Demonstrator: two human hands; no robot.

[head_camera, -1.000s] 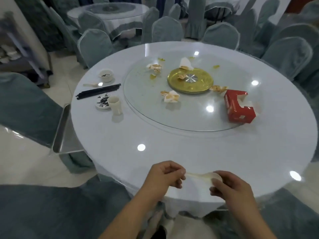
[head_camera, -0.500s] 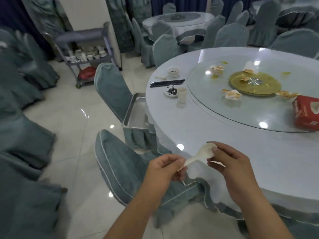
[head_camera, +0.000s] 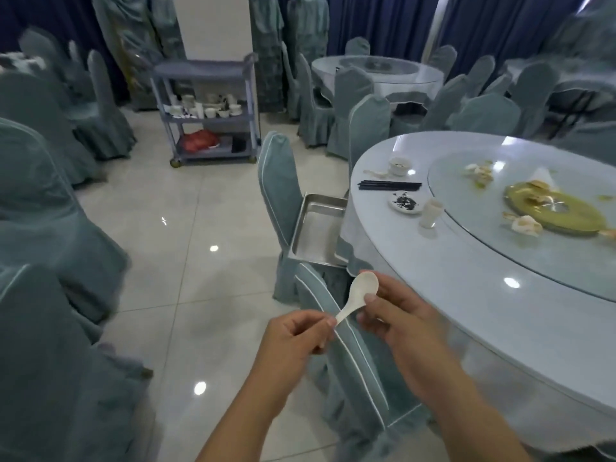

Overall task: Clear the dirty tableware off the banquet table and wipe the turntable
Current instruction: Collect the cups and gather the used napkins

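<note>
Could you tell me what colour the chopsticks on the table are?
Black thin chopsticks, seen in the head view.

Grey three-tier service cart [head_camera: 205, 75] upper centre-left, against a white pillar [head_camera: 216, 25]. Middle shelf holds white cups and bowls [head_camera: 206, 108]; bottom shelf has a red bag [head_camera: 198, 141] and something dark beside it. Teal-covered chairs [head_camera: 46, 208] line the left edge, blurred. Two more covered chairs centre frame: one [head_camera: 278, 181] mid-frame, another [head_camera: 346, 355] lower centre with white piping. Second round table [head_camera: 376, 73] upper centre-right, ringed by covered chairs; part of a third table [head_camera: 563, 78] far upper right. Dark blue curtains [head_camera: 376, 21] along the top. Glossy beige tile floor [head_camera: 200, 228] with ceiling-light reflections.
</note>
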